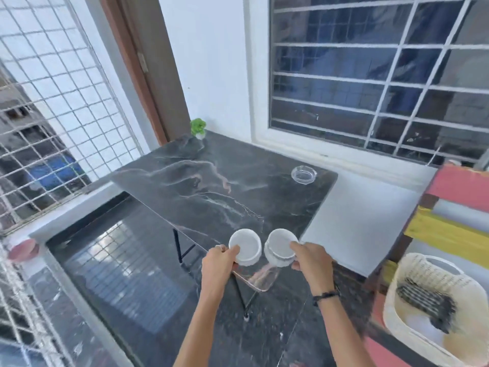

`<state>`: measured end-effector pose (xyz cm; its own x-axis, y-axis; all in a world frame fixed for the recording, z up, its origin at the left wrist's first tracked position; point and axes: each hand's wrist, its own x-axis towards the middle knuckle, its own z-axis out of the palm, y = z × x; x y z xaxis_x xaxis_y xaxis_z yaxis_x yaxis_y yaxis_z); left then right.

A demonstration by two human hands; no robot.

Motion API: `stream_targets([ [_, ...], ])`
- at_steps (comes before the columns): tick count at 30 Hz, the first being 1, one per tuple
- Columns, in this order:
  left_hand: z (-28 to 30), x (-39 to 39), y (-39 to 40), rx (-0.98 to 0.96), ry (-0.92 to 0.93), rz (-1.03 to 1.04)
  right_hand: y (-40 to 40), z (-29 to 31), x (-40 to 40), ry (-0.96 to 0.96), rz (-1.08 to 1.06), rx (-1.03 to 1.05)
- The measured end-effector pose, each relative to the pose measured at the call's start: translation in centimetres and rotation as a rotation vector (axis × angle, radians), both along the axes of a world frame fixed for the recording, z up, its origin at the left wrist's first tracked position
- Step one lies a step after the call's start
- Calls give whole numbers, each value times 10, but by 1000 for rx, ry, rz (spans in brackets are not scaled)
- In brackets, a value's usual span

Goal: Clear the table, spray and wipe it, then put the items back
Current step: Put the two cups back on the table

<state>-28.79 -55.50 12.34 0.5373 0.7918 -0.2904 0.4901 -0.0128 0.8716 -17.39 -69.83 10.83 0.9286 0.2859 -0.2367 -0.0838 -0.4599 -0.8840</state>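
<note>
A dark marble-patterned table (211,181) stands against the white wall. My left hand (218,263) grips a white cup (244,246) at the table's near corner. Beside it, my right hand (311,260) grips a second white cup (280,246) by its rim. Both cups look empty, and I cannot tell whether they rest on the table or hover just above it. A small green plant in a white pot (198,128) sits at the far left corner. A clear glass ashtray (303,174) lies near the far right edge.
A cream plastic basket (412,276) with a dark brush-like item (426,303) inside sits at the lower right on a striped pink, yellow and white bench (455,207). A barred window is behind the table, a wire mesh railing to the left.
</note>
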Motion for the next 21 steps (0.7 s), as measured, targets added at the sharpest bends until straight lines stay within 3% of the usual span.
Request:
stream_targets([
  [15,9,98,259,-38,62,-49,243,2,116,88,-84,35],
  [21,-2,156,341,-16,140,-133,292,-11,158,119,-140,-35],
])
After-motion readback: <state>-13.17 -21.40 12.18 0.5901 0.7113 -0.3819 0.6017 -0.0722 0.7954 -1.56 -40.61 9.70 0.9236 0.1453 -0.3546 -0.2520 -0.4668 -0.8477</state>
